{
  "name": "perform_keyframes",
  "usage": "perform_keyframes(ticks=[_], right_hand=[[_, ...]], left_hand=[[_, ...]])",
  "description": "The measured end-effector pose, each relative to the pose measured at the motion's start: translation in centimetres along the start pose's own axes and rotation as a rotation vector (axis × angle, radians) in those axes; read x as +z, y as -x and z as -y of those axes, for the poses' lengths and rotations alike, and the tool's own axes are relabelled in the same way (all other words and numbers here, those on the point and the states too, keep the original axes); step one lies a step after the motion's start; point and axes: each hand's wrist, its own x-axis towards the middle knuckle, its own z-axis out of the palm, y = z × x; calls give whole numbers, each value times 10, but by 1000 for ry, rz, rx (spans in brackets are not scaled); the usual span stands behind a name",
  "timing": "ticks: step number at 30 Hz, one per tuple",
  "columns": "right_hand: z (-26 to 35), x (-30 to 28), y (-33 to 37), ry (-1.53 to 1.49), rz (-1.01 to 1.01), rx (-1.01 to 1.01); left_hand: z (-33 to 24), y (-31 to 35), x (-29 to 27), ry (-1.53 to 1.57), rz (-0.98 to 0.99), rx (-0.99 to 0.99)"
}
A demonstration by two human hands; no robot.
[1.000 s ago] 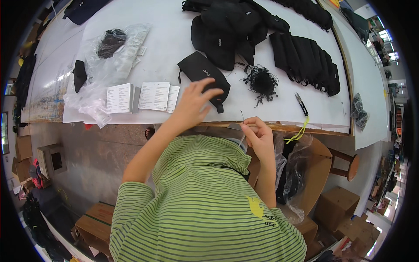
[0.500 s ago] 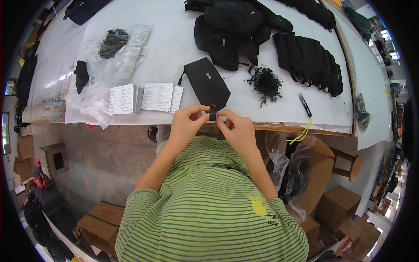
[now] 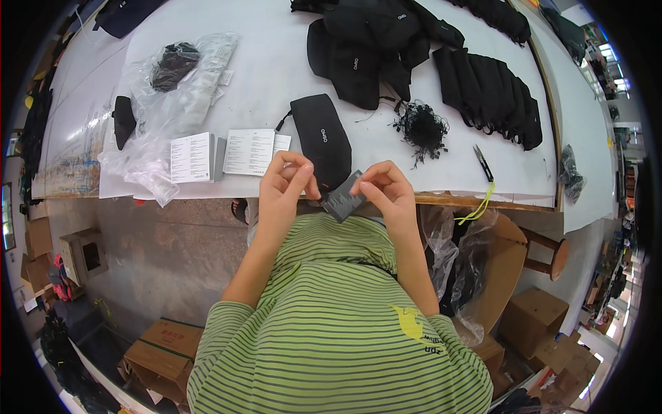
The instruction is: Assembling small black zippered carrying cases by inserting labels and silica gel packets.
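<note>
The right hand [image 3: 392, 196] pinches the grey hang tag [image 3: 341, 201] by one corner at the front edge of the table [image 3: 510, 201]; the left hand [image 3: 284, 186] is bunched beside the black fabric pouch [image 3: 321, 134], grip unclear. The tag is probably light, semi-stiff card, best held by its edges; the pouch appears soft.

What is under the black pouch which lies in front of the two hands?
White table covering shows on both sides of the black pouch, so that surface probably continues beneath it. Anything underneath is covered by the pouch and cannot be seen.
</note>
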Motion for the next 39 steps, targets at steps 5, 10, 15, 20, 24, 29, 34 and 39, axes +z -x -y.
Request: perform_keyframes(ticks=[5,10,15,20,24,29,34,39], right_hand=[[-2,9,1,436,-33,21],[-2,23,12,853,129,40],[-21,25,15,1042,78,-220],[-33,19,13,745,0,-33],[-25,16,8,-51,-143,199],[-25,13,6,-273,-181,217],[-24,14,6,-254,-164,209],[-24,12,6,-187,-144,206]], left_hand=[[-11,3,3,-139,55,-92],[-12,3,1,-223,55,-64],[-12,4,2,-242,73,-62],[-6,5,3,-249,86,-81],[6,9,4,-275,90,-61],[2,12,11,-413,135,-50],[-1,11,15,-507,133,-7],[-2,11,13,-549,142,14]])
